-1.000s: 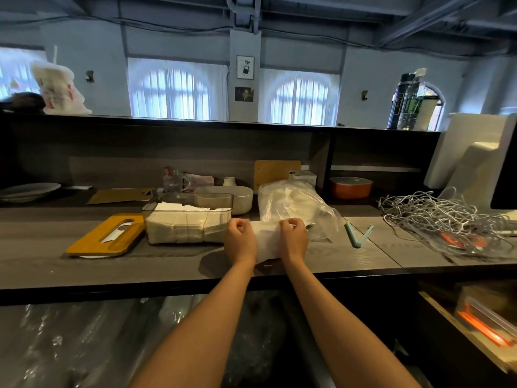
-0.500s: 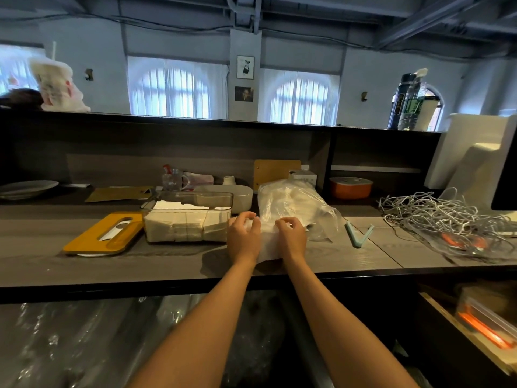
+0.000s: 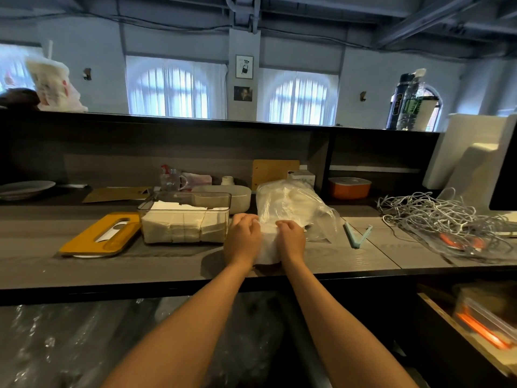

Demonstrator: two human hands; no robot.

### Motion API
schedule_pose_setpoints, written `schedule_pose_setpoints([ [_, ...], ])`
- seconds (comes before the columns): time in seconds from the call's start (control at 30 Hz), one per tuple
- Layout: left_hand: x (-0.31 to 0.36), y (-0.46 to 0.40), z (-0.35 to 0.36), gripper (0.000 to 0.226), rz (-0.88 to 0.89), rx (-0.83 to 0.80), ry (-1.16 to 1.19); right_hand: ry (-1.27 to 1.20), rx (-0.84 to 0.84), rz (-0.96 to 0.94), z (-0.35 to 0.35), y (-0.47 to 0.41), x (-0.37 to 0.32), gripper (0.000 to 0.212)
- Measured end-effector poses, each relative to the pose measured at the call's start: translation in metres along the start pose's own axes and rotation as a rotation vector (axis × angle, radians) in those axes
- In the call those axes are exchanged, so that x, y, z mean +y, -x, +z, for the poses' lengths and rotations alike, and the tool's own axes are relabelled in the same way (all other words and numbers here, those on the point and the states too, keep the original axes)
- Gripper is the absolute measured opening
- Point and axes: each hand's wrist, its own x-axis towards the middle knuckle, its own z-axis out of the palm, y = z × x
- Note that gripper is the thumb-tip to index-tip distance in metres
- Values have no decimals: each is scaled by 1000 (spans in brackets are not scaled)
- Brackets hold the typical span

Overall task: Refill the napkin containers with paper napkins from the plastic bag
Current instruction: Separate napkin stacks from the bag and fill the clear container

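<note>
A clear plastic bag (image 3: 291,204) of white paper napkins lies on the dark counter, mouth toward me. A white napkin stack (image 3: 268,243) sticks out of the mouth. My left hand (image 3: 242,240) and my right hand (image 3: 291,238) grip this stack from either side, fingers curled over its top. Left of my hands stands a clear napkin container (image 3: 184,219), about half full of napkins. Its yellow lid (image 3: 102,235) lies flat on the counter further left.
A light blue bag clip (image 3: 358,236) lies right of the bag. A tangle of white cables (image 3: 444,219) covers the right end. A white oval box (image 3: 235,193), an orange container (image 3: 349,189) and a plate (image 3: 25,187) sit behind. The counter edge (image 3: 167,284) runs below my wrists.
My hands have come closer together on the napkin stack and shifted slightly up toward the bag's mouth. The bag and container stay where they were.
</note>
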Motion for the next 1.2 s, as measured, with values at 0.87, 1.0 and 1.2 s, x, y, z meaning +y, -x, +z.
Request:
schedule_pose_setpoints([
  [0.87, 6, -44, -36, 57, 311, -760, -557, -53, -159, 30, 0, 2, -8, 51],
  [1.0, 14, -47, -36, 49, 261, -809, -616, -78, -164, 44, 0, 1, -8, 52],
  [1.2, 13, -49, -39, 41, -146, -749, 22, -352, -196, 135, -6, -4, -2, 65],
])
